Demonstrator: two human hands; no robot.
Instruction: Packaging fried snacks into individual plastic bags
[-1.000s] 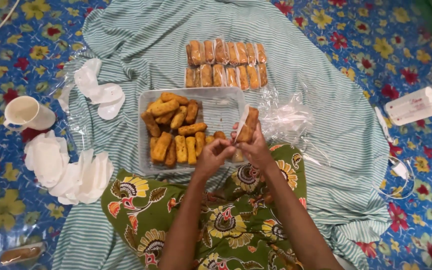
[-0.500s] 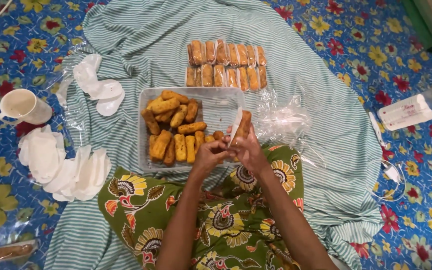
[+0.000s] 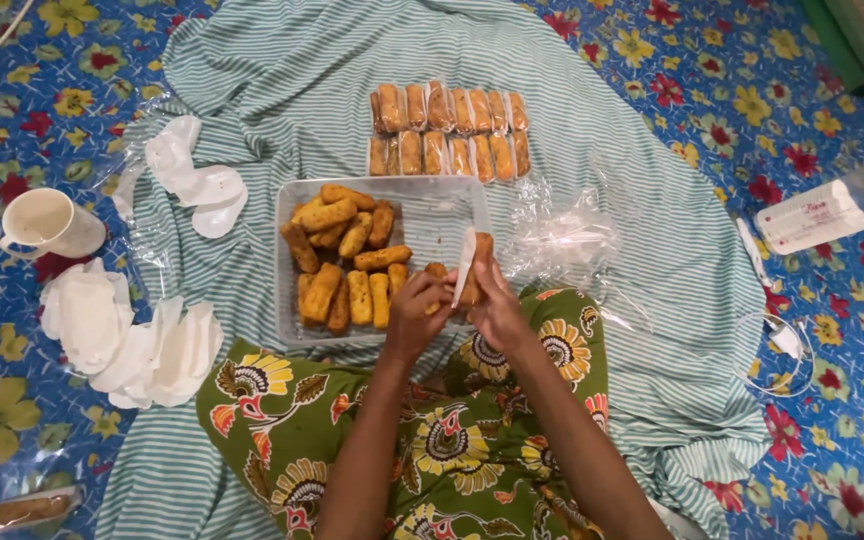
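Striped cloth (image 3: 642, 250) is spreading under everything. Clear tray (image 3: 452, 205) of fried rolls (image 3: 347, 265) is lying just beyond the grip; wrapped rolls (image 3: 449, 130) are sitting farther beyond. Left hand (image 3: 417, 315) and right hand (image 3: 492, 310) are together grasping one roll (image 3: 479, 265) and its white wrapper (image 3: 464, 262), upright over the tray's near edge.

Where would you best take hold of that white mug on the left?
By its handle, coming in from the left. The mug stands upright on the flowered floor mat, mouth open upward, its handle sticking out on the left side with bare mat beside it. That is only a judgement.
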